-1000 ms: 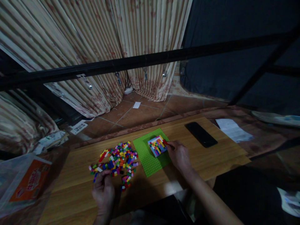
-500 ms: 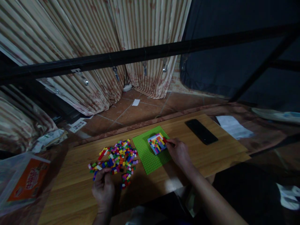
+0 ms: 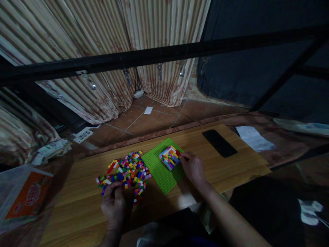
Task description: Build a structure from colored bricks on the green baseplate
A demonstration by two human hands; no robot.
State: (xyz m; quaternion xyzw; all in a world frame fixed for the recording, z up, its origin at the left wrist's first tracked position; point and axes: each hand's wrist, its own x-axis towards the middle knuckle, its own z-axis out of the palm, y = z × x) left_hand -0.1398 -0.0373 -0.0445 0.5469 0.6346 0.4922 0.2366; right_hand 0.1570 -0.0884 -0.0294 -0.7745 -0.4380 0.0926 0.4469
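A green studded baseplate (image 3: 154, 164) lies on the wooden table, bearing a small multicoloured block of toy bricks (image 3: 169, 158). My right hand (image 3: 194, 168) reaches in from the right. Its thumb and finger pinch a red brick (image 3: 178, 153) at the right edge of this block; whether the brick is pressed down I cannot tell. My left hand (image 3: 113, 202) hovers or rests at the near edge of a loose pile of small coloured bricks (image 3: 131, 168). Its fingers are curled together, and anything between them is hidden.
A black phone (image 3: 219, 143) lies at the table's right side. White paper (image 3: 254, 139) is beyond the right edge. On the left stands a clear plastic box (image 3: 15, 178) with an orange label. A dark metal bar (image 3: 154, 55) crosses before the striped curtains (image 3: 102, 31).
The baseplate and its brick block have turned slightly counterclockwise. My right hand has shifted a little left along with the red brick. The left hand stays by the pile, fingers curled.
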